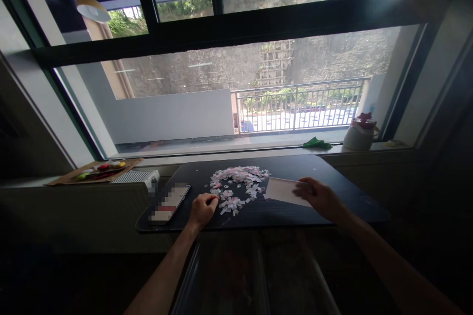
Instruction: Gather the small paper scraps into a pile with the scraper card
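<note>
Closed left hand (202, 209) pinching at edge of paper scraps (238, 184); open right hand (321, 199) flat on card (283, 190). Apparently midway: most scraps heaped on counter (332, 172), few strays.

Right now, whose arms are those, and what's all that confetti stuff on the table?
There is no machine here. A person wears a camera on the head, so you see what they see: their own two arms reaching forward. They are at a dark table under a big window. In the middle lies a pile of small pink and white paper bits. The left hand is curled at the pile's edge; whether it pinches a bit is too small to tell. The right hand rests flat on a pale sheet beside the pile. A phone lies left of the left hand.
</note>
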Demonstrator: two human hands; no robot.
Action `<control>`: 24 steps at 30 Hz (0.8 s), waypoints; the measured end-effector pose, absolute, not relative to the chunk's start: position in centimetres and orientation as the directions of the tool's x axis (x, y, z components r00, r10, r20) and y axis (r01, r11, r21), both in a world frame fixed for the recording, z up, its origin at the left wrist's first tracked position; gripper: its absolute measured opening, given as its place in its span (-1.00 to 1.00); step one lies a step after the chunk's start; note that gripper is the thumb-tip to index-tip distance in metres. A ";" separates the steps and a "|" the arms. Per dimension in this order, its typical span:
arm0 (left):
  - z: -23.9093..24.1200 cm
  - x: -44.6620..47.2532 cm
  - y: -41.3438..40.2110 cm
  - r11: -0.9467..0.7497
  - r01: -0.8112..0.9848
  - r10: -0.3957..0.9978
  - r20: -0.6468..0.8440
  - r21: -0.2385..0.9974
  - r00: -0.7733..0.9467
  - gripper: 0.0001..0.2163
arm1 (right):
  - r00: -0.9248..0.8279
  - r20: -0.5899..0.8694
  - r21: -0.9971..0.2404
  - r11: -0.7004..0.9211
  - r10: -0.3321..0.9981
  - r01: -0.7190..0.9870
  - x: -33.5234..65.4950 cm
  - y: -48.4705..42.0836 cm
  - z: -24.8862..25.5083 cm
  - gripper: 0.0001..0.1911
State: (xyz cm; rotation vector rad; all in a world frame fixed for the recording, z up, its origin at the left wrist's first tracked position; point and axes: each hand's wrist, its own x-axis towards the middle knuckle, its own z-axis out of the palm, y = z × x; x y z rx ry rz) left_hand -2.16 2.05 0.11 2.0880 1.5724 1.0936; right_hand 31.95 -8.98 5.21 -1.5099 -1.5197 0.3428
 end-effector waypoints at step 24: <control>-0.2 -2.1 2.1 -0.340 0.649 0.915 0.400 0.681 0.060 -0.80 | 0.152 0.348 -0.775 0.193 0.925 0.602 29.3 -8.8 4.2 -0.75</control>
